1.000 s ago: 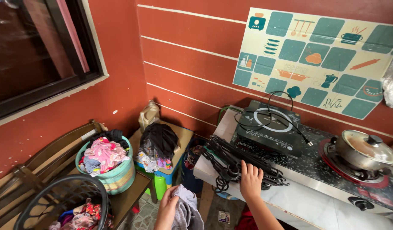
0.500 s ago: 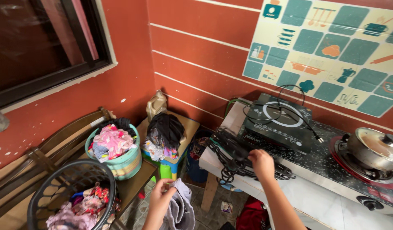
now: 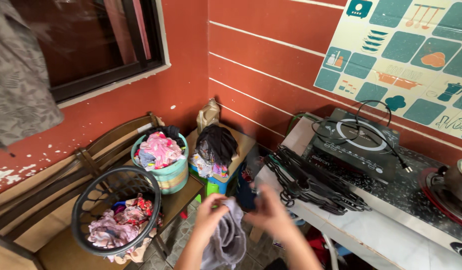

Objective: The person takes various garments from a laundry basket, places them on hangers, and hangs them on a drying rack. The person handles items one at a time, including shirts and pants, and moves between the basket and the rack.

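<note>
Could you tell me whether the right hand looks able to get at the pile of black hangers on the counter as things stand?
Probably yes: the right hand is just beside the black hangers, with nothing between them.

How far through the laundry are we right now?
Done: nothing hung shows clearly; a grey patterned cloth hangs at upper left.
In hand: the left hand holds a grey garment; the right hand, blurred, is beside it and may hold something dark.
Left: the black basket, the teal tub and the stool pile all hold clothes; many black hangers lie unused on the counter.
</note>
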